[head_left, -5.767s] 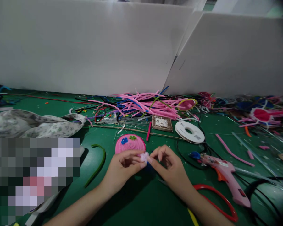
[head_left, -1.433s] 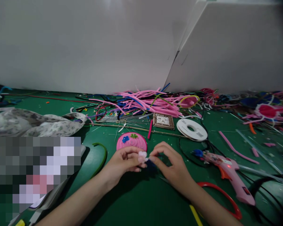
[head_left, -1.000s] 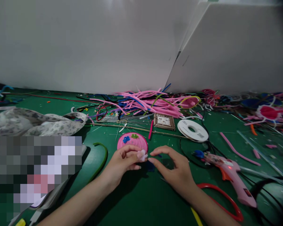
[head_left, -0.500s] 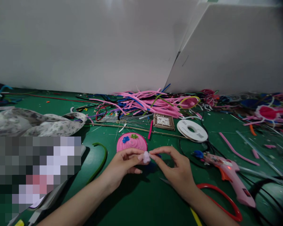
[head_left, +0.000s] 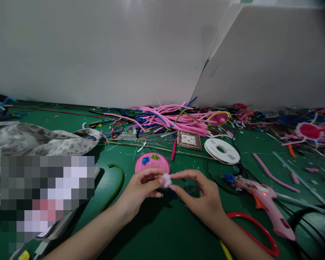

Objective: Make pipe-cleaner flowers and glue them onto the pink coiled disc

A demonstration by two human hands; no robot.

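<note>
My left hand [head_left: 142, 186] pinches a small pale lilac fuzzy flower [head_left: 167, 180] between thumb and forefinger. My right hand [head_left: 200, 189] is at the flower's right side, its thumb and forefinger apart, the tips at the edge of the petals. Whether they press on it is hard to tell. Just behind the left fingers lies a round pink coiled pipe-cleaner disc [head_left: 152, 163], its front edge hidden. On it sit a blue flower [head_left: 146, 160] and a green flower [head_left: 155, 156].
At right lie a pink glue gun [head_left: 265, 195], a red handle loop [head_left: 268, 240] and a white spool [head_left: 222, 150]. A small frame of beads [head_left: 189, 140] and a pile of pink pipe cleaners [head_left: 176, 121] are behind. Patterned cloth [head_left: 43, 141] and a green pipe cleaner [head_left: 119, 182] lie left.
My right thumb and forefinger have spread apart from their pinch beside the flower. My left hand keeps its hold, and the flower has turned slightly.
</note>
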